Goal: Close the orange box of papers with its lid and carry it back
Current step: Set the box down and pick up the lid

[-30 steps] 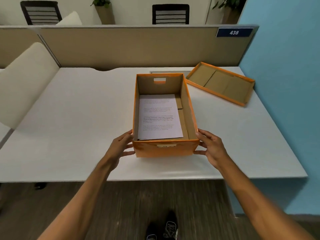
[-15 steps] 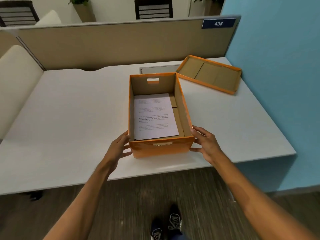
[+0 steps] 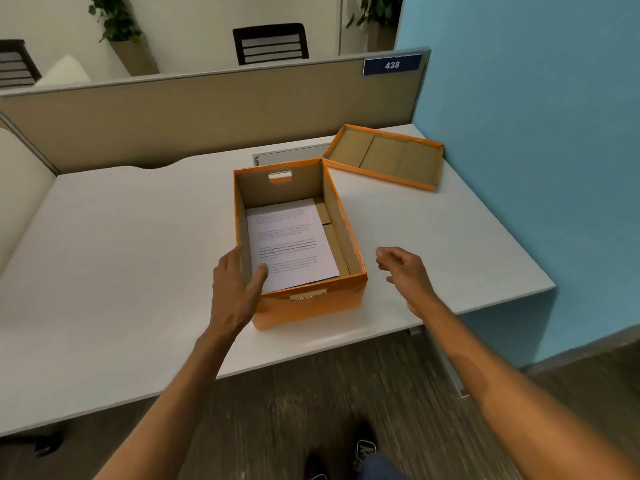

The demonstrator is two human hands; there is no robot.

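The orange box (image 3: 311, 303) stands open near the front edge of the white desk, with a printed sheet of paper (image 3: 291, 244) lying flat inside. Its orange lid (image 3: 384, 157) lies upside down at the back right of the desk, just behind the box's far right corner. My left hand (image 3: 235, 289) rests on the box's near left corner, thumb over the rim and touching the paper. My right hand (image 3: 405, 275) hovers a little to the right of the box, fingers apart, touching nothing.
The white desk (image 3: 121, 258) ends at a beige partition (image 3: 207, 112) behind and a blue wall (image 3: 554, 133) on the right. A cream chair back (image 3: 20, 188) stands at the left. My shoes (image 3: 363, 448) show on the wood floor below.
Both hands have come off the box's front corners. The right hand drew away to the right; the left rose onto the near left rim. The view shifted left.
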